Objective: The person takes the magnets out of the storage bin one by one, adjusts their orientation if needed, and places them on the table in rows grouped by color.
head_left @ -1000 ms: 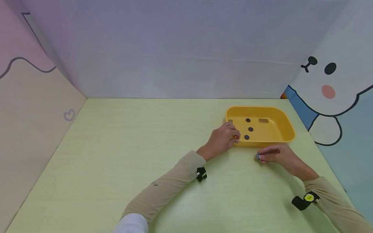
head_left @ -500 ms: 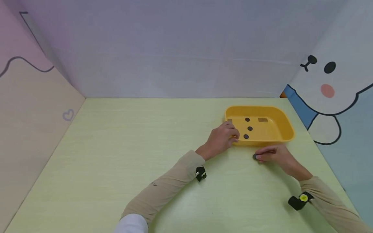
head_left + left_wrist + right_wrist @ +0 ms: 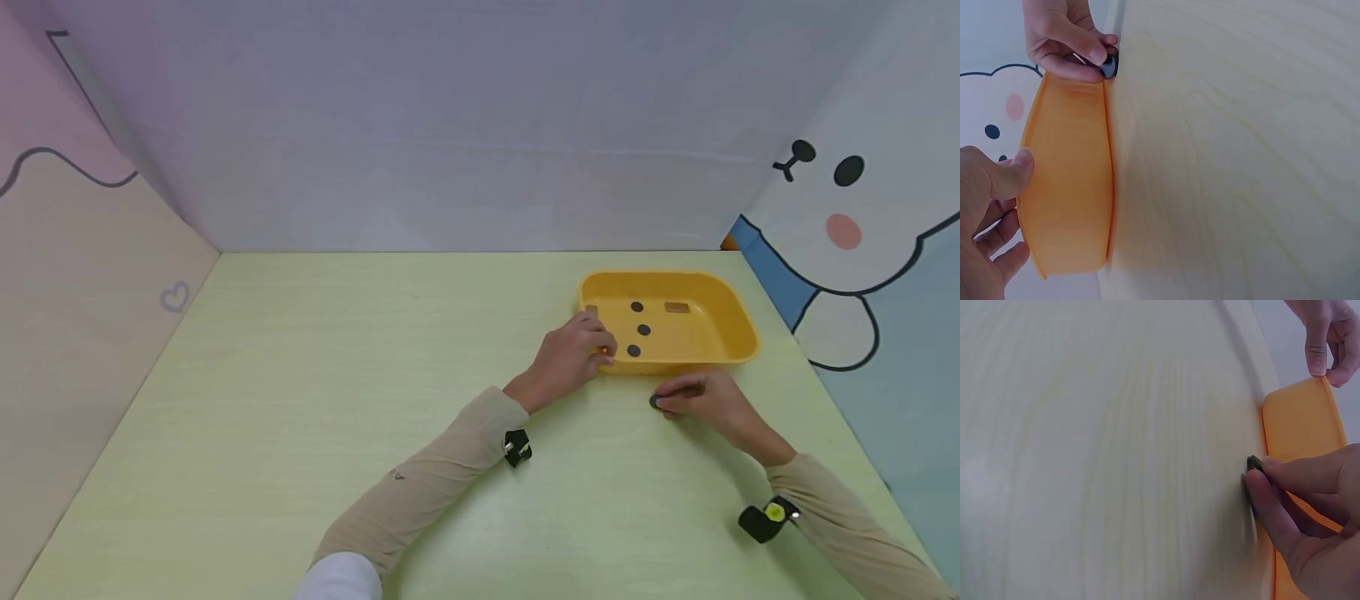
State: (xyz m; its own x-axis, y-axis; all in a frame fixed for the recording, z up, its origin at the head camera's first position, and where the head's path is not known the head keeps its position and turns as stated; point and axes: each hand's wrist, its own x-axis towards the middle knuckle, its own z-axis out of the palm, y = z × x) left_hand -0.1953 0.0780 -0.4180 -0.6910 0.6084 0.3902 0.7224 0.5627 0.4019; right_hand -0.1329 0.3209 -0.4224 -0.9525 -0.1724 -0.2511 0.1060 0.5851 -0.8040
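Note:
A yellow plastic tray [image 3: 720, 367] stands at the back right of the table. My left hand [image 3: 567, 360] pinches its left front corner, thumb on the rim as the left wrist view [image 3: 979, 212] shows. In front of the tray my right hand [image 3: 712, 407] pinches a small dark round disc [image 3: 1109, 66] between thumb and fingertips, just above the tabletop. The disc stands on edge, partly covered by the fingertips. Inside the tray lie three dark discs [image 3: 643, 330] and a brown rectangular piece [image 3: 677, 307]. Another rectangular piece [image 3: 592, 311] is at the left wall, partly behind the left hand.
The pale green, wood-grained table [image 3: 337, 350] stretches far to the left and in front of the tray. Pale walls border it at the back and both sides, the right one [image 3: 885, 250] with a cartoon print. Black straps [image 3: 765, 521] are on both wrists.
My right hand has shifted slightly left with the disc, which has turned a little in the fingertips. The left hand keeps its grip on the tray's corner.

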